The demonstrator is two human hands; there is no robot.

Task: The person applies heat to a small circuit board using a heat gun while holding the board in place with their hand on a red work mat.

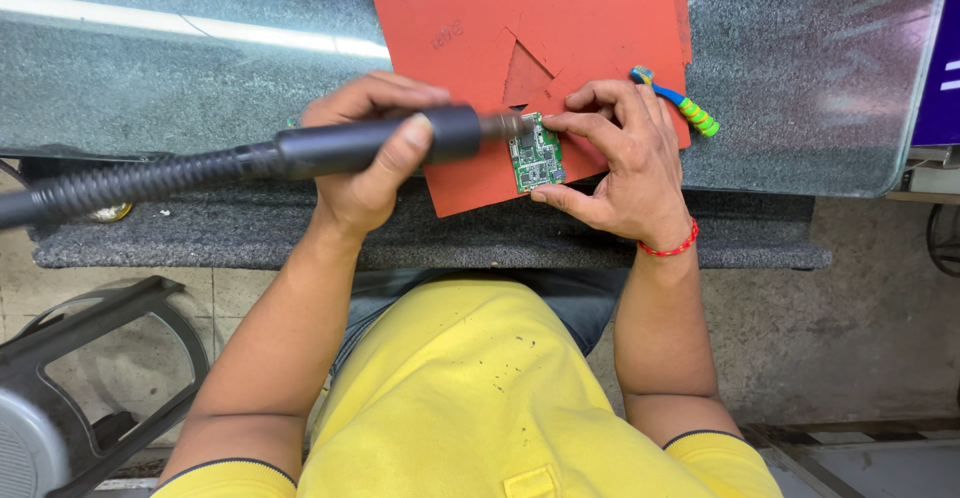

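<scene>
Your left hand (365, 163) is wrapped around the black hot-air handpiece (380, 145), its ribbed hose (120, 186) trailing off away from the board, and the nozzle tip sits right at the top edge of the small green circuit board (536, 152). Your right hand (620, 163) pins that board by its edges, fingertips pinched on its top corner and thumb under its lower corner. The board lies on the near edge of the red silicone mat (560, 28), on the table (160, 68).

To do this well, I would judge you need the nozzle steady and aimed at one spot on the board only, with your right fingertips kept to the board's far rim, away from the tip. Keep the board flat on the mat, not hanging past its edge. Hold the hose slack so it does not tug your aim.

Counted: one board, one handpiece, one mat with a triangular cut just beyond the board, and one blue-and-green toothbrush (680, 103) lying beyond your right hand, away from the board.
</scene>
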